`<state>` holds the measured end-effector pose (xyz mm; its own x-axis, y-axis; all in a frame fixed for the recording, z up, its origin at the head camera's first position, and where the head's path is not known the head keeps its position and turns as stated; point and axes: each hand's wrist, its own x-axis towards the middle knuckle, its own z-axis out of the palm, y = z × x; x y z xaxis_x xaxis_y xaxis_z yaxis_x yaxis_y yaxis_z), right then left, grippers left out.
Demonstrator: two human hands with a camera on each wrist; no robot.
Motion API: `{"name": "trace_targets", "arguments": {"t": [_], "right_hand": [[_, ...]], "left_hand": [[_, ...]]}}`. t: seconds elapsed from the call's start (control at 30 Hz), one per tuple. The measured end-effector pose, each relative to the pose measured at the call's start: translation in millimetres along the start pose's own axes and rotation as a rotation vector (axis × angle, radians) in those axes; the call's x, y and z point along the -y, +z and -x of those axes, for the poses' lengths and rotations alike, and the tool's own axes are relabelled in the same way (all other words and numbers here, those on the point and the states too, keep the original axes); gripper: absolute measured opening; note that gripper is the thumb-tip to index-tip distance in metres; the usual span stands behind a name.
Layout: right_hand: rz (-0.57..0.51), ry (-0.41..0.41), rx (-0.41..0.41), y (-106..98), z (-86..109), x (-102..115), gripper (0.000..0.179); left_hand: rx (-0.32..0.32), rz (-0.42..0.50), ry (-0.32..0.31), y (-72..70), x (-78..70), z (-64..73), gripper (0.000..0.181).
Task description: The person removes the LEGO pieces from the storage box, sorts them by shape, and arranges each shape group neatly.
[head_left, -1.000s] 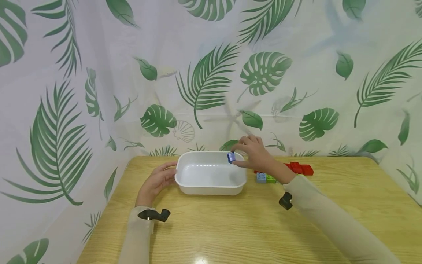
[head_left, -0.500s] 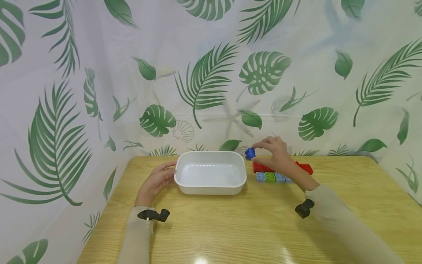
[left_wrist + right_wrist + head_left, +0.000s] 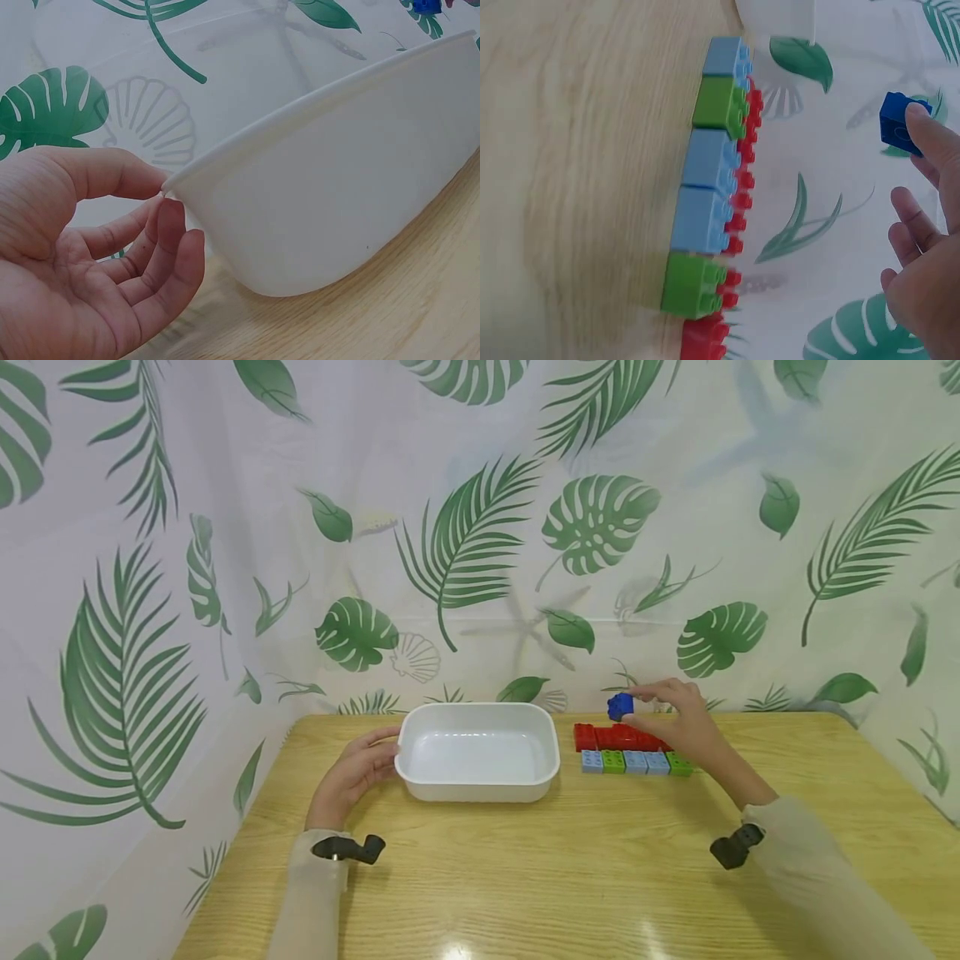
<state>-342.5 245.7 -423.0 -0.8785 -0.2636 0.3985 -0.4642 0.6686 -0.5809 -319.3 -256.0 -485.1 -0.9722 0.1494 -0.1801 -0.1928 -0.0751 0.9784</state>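
My right hand (image 3: 686,722) pinches a dark blue toy brick (image 3: 620,707) between thumb and fingers, raised above a row of red bricks (image 3: 622,737). In front of the red ones lies a row of light blue and green bricks (image 3: 636,762). The right wrist view shows the held blue brick (image 3: 902,122) at the fingertips, its studs partly covered by the thumb. At the left end of a white plastic basin (image 3: 480,791), my left hand (image 3: 357,777) pinches the rim, thumb at the edge and fingers curled below it, as the left wrist view shows.
The basin stands on a wooden table (image 3: 480,877), left of the brick rows. Close behind the table's back edge hangs a white curtain (image 3: 480,677) with green leaf prints. More of the red row continues behind the right hand.
My right hand has carried the blue brick rightward from over the basin's right end to above the red bricks. The left hand stays at the basin's rim.
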Motion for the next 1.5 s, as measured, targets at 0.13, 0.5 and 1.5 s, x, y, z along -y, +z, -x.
{"name": "trace_targets", "arguments": {"t": [0.13, 0.5, 1.5], "right_hand": [[-0.016, 0.059, 0.012, -11, 6.3, -9, 0.046], [0.007, 0.138, 0.042, -38, 25.3, -43, 0.046], [0.099, 0.263, 0.233, -60, 72.4, -109, 0.054]], "left_hand": [[0.002, 0.004, 0.007, -0.1, 0.1, 0.4, 0.051], [0.015, 0.007, 0.019, -0.4, 0.6, 1.0, 0.052], [0.032, 0.038, 0.02, 0.1, 0.1, 0.7, 0.051]]}}
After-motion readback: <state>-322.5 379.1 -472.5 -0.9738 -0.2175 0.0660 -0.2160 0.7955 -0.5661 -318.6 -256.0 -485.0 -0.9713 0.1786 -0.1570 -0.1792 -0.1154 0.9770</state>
